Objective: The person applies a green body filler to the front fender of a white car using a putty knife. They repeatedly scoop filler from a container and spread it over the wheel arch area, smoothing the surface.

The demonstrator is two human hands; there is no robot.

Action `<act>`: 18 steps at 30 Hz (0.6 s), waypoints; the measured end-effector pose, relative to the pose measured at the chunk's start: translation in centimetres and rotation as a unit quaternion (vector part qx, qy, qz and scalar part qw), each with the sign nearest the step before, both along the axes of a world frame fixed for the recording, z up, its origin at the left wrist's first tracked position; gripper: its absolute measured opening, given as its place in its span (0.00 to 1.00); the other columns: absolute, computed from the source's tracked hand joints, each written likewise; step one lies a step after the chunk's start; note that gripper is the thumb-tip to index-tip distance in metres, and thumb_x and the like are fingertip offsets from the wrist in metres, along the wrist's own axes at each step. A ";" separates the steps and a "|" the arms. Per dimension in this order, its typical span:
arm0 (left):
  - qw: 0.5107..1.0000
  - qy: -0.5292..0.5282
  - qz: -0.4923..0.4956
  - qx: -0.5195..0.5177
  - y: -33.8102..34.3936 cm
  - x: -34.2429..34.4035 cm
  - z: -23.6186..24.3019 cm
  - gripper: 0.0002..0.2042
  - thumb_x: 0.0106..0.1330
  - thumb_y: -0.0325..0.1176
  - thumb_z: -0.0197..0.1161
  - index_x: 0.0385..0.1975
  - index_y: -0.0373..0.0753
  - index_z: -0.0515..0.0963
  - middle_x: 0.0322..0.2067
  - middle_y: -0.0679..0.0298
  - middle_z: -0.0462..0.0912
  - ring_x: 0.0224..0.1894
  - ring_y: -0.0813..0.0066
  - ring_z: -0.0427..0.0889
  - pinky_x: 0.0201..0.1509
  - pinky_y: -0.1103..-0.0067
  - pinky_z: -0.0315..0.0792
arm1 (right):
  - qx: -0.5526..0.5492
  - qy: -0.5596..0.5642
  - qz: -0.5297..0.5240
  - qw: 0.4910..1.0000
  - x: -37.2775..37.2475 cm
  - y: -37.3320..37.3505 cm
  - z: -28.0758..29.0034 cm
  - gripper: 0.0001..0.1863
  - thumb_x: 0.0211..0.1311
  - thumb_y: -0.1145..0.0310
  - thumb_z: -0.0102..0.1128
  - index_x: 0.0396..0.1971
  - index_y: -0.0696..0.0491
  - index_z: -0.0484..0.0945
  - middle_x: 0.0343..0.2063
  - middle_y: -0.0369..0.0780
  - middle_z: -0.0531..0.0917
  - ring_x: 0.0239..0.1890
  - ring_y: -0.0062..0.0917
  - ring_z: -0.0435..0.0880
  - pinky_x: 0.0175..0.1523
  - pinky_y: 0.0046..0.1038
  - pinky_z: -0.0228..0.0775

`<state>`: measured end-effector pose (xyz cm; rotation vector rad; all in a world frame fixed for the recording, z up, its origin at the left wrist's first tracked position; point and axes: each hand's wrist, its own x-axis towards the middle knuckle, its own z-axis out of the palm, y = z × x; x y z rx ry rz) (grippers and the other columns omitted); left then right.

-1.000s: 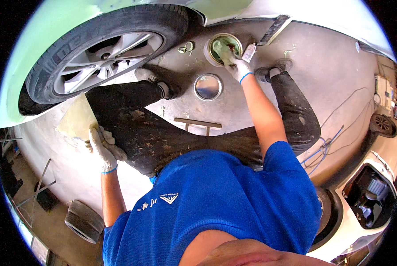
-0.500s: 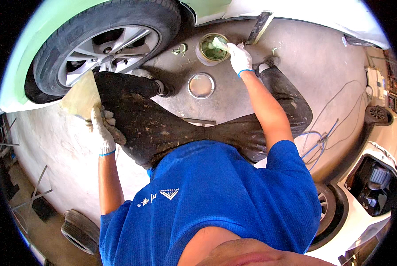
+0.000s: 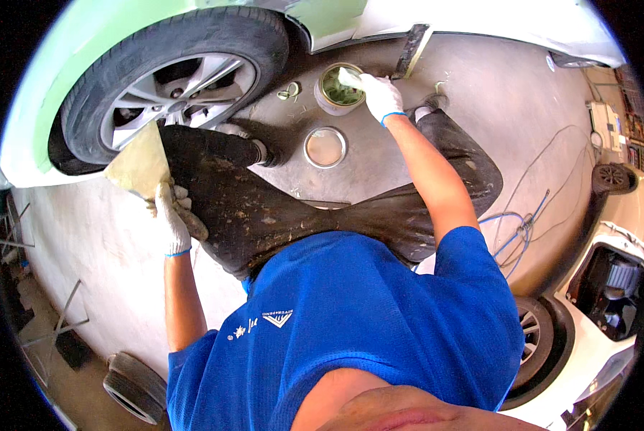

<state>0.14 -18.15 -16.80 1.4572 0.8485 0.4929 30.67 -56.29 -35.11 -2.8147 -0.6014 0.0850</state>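
My left hand (image 3: pixel 171 215), in a white glove, grips a pale yellow flat board (image 3: pixel 136 159) beside my bent left leg. My right hand (image 3: pixel 383 97), also gloved, is closed on a pale spatula (image 3: pixel 350 77) at the open can (image 3: pixel 323 99) of green paste; the blade reaches over the can's mouth, partly hidden by its pale smear. A round metal lid (image 3: pixel 324 147) lies on the floor between my legs. A small ring-like green object (image 3: pixel 288 91) lies left of the can.
A green-and-white car (image 3: pixel 34 129) with a wheel (image 3: pixel 174 93) stands before me. Hoses (image 3: pixel 516 230) lie on the floor at right, near another white car (image 3: pixel 595 273). A dark strip (image 3: pixel 411 50) leans by the car's sill. Tyres (image 3: pixel 131 388) and metal stands (image 3: pixel 59 323) are at lower left.
My right hand has drawn up and back from deeper in the can, the spatula now nearer its rim. My left hand and board have shifted only slightly in view.
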 end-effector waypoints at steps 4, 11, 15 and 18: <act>0.999 0.012 0.021 0.023 -0.6 0.3 0.2 0.11 0.67 0.39 0.61 0.37 0.37 0.77 0.21 0.64 0.78 0.18 0.81 0.73 0.21 0.86 0.69 | 0.055 0.050 -0.102 0.992 1.3 1.5 -2.8 0.13 0.61 0.60 0.52 0.38 0.46 0.83 0.35 0.50 0.84 0.42 0.52 0.81 0.54 0.47 0.69; 0.998 0.029 0.052 0.034 0.0 -0.1 -0.2 0.11 0.67 0.39 0.61 0.35 0.36 0.77 0.21 0.61 0.79 0.18 0.80 0.74 0.18 0.84 0.69 | 0.008 0.219 -0.244 0.945 5.6 4.4 -12.3 0.21 0.58 0.56 0.50 0.42 0.55 0.83 0.47 0.50 0.82 0.51 0.42 0.82 0.54 0.38 0.74; 0.997 0.038 0.032 0.060 -0.5 1.1 0.7 0.12 0.66 0.39 0.61 0.34 0.35 0.77 0.21 0.60 0.79 0.17 0.79 0.74 0.19 0.84 0.69 | 0.066 0.187 -0.158 0.967 5.8 3.1 -14.8 0.20 0.59 0.59 0.49 0.41 0.54 0.83 0.42 0.51 0.83 0.46 0.44 0.83 0.51 0.43 0.74; 0.996 0.035 0.030 0.072 -0.9 0.5 0.5 0.12 0.66 0.39 0.60 0.34 0.34 0.77 0.21 0.60 0.79 0.17 0.78 0.74 0.19 0.84 0.70 | 0.073 0.152 -0.194 0.966 2.5 3.2 -7.1 0.16 0.57 0.62 0.49 0.38 0.51 0.83 0.39 0.49 0.84 0.44 0.44 0.83 0.49 0.44 0.74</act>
